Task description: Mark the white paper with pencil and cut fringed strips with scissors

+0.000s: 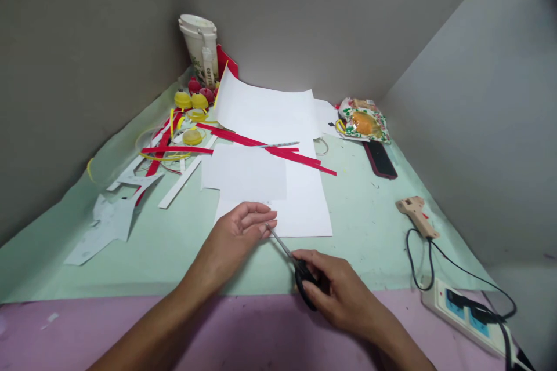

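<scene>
My right hand (333,287) is wrapped round the black handles of a pair of scissors (284,244), whose narrow blades point up and left. The tips of the blades reach the fingers of my left hand (243,229). That hand is closed in a pinch, thumb against fingers; what lies between them is too small or hidden to make out. Just beyond my left hand lie white paper sheets (304,208) on the pale green cover. Red strips (243,138) and a thin patterned pencil-like stick (282,144) cross the sheets.
On the left are cut paper scraps (115,217), white strips and yellow pieces (192,137). A white cup (200,46) stands at the back. To the right lie a snack packet (363,122), a phone (380,158), a glue gun (418,214) and a corded power strip (461,316).
</scene>
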`<state>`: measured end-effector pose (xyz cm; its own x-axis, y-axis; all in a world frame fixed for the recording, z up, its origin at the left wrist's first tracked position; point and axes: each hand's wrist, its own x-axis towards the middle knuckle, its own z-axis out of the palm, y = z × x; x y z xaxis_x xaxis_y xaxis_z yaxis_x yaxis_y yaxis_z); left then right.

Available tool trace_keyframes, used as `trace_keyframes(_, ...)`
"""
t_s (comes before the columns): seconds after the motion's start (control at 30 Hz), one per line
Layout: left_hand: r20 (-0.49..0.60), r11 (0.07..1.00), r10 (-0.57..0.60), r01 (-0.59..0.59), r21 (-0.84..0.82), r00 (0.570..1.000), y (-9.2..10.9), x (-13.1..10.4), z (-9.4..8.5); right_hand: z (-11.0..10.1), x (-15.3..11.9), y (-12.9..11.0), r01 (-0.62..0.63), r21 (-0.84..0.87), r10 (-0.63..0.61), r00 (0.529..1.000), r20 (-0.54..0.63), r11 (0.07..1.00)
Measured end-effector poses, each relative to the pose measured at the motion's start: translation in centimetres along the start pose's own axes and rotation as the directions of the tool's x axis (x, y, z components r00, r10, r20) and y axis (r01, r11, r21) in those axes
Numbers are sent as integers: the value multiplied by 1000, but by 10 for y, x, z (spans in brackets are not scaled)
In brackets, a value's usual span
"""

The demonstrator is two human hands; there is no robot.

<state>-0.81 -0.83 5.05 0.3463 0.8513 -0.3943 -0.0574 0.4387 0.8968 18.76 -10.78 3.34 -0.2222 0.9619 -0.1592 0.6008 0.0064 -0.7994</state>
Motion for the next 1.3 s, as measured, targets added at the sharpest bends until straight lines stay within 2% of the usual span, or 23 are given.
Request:
trace_keyframes(0.53, 51, 1000, -9, 7, 23, 999, -1, 0, -3, -2, -1, -1, 42, 16, -42, 999, 1, 999)
trace_keyframes(1.3, 105, 997, 13, -21, 80, 994, -5, 1, -5, -5, -4, -2, 7, -77, -6, 1000, 13, 997)
